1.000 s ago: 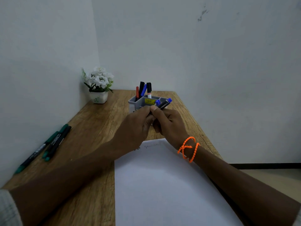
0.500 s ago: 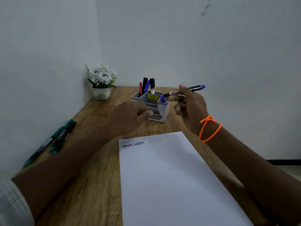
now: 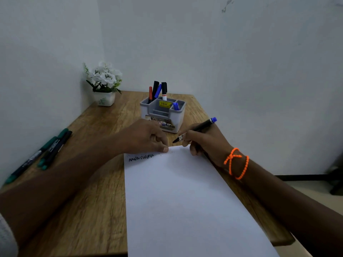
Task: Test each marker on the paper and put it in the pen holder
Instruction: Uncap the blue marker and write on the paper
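Observation:
My right hand [image 3: 206,143] grips a black marker [image 3: 199,128] with a blue rear end. Its uncapped tip points left and down, just above the top edge of the white paper [image 3: 185,201]. My left hand [image 3: 144,138] rests on that top edge, with a fingertip pressing the sheet. A dark scribble [image 3: 141,157] and fainter marks lie along the paper's top. The grey pen holder [image 3: 148,108] stands just behind my hands and holds several markers [image 3: 164,89], among them a blue one [image 3: 176,106] in its right compartment. The marker's cap is not visible.
Three green and dark markers [image 3: 46,154] lie along the wall at the left of the wooden table [image 3: 92,201]. A pot of white flowers [image 3: 104,84] stands in the back left corner. The table's right edge runs close to the paper.
My hands came apart after holding the marker together. My right hand lifted it toward the holder, then brought its tip down to the paper's top edge. My left hand settled on the paper.

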